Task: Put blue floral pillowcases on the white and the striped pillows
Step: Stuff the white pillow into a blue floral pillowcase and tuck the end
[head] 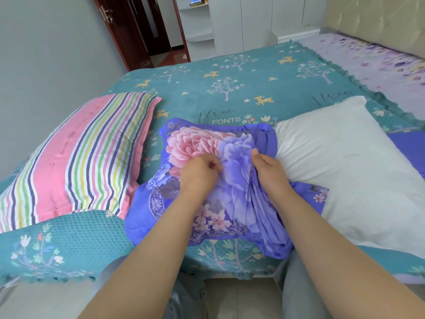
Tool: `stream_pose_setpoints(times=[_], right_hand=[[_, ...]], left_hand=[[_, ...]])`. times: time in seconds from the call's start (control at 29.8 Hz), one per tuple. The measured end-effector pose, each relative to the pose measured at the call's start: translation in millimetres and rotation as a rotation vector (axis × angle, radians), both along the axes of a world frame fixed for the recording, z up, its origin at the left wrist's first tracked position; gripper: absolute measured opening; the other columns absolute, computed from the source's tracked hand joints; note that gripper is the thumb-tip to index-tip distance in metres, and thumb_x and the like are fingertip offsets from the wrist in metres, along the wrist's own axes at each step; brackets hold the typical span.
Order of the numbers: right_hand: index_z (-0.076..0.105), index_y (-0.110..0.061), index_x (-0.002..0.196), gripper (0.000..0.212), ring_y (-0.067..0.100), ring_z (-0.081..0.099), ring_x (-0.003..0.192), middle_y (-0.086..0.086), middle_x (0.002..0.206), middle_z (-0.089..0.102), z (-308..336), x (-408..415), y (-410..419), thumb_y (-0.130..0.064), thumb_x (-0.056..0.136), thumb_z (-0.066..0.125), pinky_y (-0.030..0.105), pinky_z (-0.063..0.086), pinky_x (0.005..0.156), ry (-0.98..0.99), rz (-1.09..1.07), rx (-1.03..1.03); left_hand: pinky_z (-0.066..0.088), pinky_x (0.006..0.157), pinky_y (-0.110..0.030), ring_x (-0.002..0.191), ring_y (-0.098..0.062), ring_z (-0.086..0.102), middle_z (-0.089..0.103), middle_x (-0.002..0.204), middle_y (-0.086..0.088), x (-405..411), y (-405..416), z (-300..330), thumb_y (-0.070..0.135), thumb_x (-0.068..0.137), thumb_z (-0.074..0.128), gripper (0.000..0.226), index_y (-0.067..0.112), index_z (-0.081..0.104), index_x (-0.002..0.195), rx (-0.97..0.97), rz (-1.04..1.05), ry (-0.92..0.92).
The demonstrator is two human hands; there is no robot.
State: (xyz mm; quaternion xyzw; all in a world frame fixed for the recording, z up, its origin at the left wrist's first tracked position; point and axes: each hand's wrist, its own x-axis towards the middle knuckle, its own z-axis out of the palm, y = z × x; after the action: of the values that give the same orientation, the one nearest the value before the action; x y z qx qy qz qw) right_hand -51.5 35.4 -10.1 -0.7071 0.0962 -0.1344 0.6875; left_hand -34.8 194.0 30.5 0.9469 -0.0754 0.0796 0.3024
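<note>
Both hands, left hand (199, 172) and right hand (268, 168), pinch the bunched blue floral pillowcase (207, 187) with curled fingers; the white pillow (345, 166) lies at three o'clock, touching it, nearest the right hand.

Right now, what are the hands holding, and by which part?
Both hands, left hand and right hand, pinch gathered fabric near the middle of the blue floral pillowcase.

striped pillow (76, 155) blocks L, white pillow (345, 166) R
</note>
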Motion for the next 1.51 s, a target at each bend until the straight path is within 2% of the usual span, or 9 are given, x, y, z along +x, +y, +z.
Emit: stream_pose_setpoints(times=[0.1, 0.27, 0.54, 0.9, 1.01, 1.17, 1.27, 1.37, 1.51], right_hand=[[0.069, -0.017, 0.107, 0.068, 0.008, 0.062, 0.103, -0.001, 0.109, 0.069, 3.1, 1.2, -2.5, -0.064, 0.093, 0.022, 0.026, 0.042, 0.098, 0.179, 0.28, 0.207], [0.062, -0.019, 0.115, 0.063, 0.017, 0.057, 0.106, 0.005, 0.112, 0.059, 11.1, 2.3, 15.5, -0.066, 0.089, 0.03, 0.034, 0.039, 0.103, 0.18, 0.382, 0.755], [0.063, 0.0, 0.086, 0.023, 0.027, 0.055, 0.078, 0.018, 0.081, 0.059, -8.1, 14.2, 17.9, -0.02, 0.093, 0.054, 0.031, 0.036, 0.065, 0.187, -0.117, -0.311], [0.063, 0.003, 0.107, 0.032, 0.034, 0.058, 0.103, 0.022, 0.103, 0.064, -10.4, 22.3, 9.6, -0.022, 0.099, 0.044, 0.029, 0.038, 0.078, 0.11, -0.407, -0.127], [0.063, -0.005, 0.112, 0.032, 0.032, 0.058, 0.105, 0.015, 0.105, 0.065, -13.1, 12.9, 15.3, -0.027, 0.099, 0.044, 0.03, 0.04, 0.081, 0.058, -0.255, -0.218], [0.054, -0.015, 0.113, 0.025, 0.034, 0.059, 0.099, 0.013, 0.105, 0.065, -18.0, 1.0, 21.7, -0.032, 0.096, 0.047, 0.034, 0.04, 0.072, 0.003, -0.177, -0.562], [0.04, -0.023, 0.137, 0.048, 0.027, 0.055, 0.117, 0.003, 0.137, 0.05, -13.4, -2.0, 36.4, -0.023, 0.091, 0.052, 0.042, 0.047, 0.09, -0.071, -0.179, -0.742], [0.052, -0.026, 0.126, 0.045, 0.03, 0.049, 0.126, 0.004, 0.139, 0.048, -5.1, 0.4, 57.3, -0.026, 0.082, 0.041, 0.058, 0.03, 0.106, -0.26, -0.274, -1.252], [0.058, -0.024, 0.124, 0.047, 0.02, 0.047, 0.127, -0.004, 0.132, 0.056, 24.5, -3.5, 118.7, -0.045, 0.087, 0.04, 0.049, 0.016, 0.113, -0.539, 0.105, -1.263]], left_hand=[[0.037, 0.045, -0.015, 0.041, -0.003, 0.042, 0.053, 0.049, 0.01, 9.0, 6.3, -1.6, 0.005, 0.086, 0.063, 0.023, 0.017, 0.06, 0.067, -0.825, 0.006, 0.278], [0.048, 0.056, -0.021, 0.052, -0.011, 0.057, 0.064, 0.06, -0.002, 8.4, -45.6, -23.3, -0.006, 0.086, 0.054, 0.025, 0.011, 0.063, 0.071, -1.107, -0.222, 0.595], [0.045, 0.067, -0.023, 0.063, -0.001, 0.052, 0.064, 0.068, 0.005, -9.1, -39.2, -53.7, -0.012, 0.081, 0.05, 0.027, 0.009, 0.066, 0.077, -0.628, -0.368, 0.347], [0.038, 0.091, -0.034, 0.108, -0.03, 0.05, 0.056, 0.123, -0.005, -33.4, 29.4, 1.0, 0.028, 0.088, 0.055, 0.03, 0.016, 0.061, 0.114, 0.159, 0.031, -0.667], [0.031, 0.104, -0.042, 0.127, -0.035, 0.042, 0.047, 0.139, -0.012, -4.8, 67.5, 5.7, 0.057, 0.088, 0.047, 0.064, 0.011, 0.049, 0.131, 0.28, 0.311, -0.37], [0.04, 0.1, -0.031, 0.113, -0.022, 0.055, 0.057, 0.126, -0.01, 34.8, 131.8, -17.3, 0.071, 0.084, 0.045, 0.073, 0.01, 0.061, 0.121, -0.325, 0.236, 0.537], [0.033, 0.064, -0.029, 0.069, -0.021, 0.042, 0.047, 0.065, -0.01, 27.5, 138.4, -34.0, 0.034, 0.094, 0.052, 0.04, 0.009, 0.052, 0.062, -0.286, 0.344, 0.265], [0.029, 0.058, -0.03, 0.065, -0.023, 0.037, 0.04, 0.059, -0.005, 20.0, 145.1, -42.1, 0.019, 0.091, 0.054, 0.029, 0.009, 0.046, 0.064, -0.325, 0.443, 0.068], [0.04, 0.063, -0.033, 0.067, -0.027, 0.05, 0.056, 0.068, -0.007, 20.2, 139.1, -48.9, 0.023, 0.088, 0.056, 0.022, 0.012, 0.051, 0.069, -0.333, 0.445, 0.004]])
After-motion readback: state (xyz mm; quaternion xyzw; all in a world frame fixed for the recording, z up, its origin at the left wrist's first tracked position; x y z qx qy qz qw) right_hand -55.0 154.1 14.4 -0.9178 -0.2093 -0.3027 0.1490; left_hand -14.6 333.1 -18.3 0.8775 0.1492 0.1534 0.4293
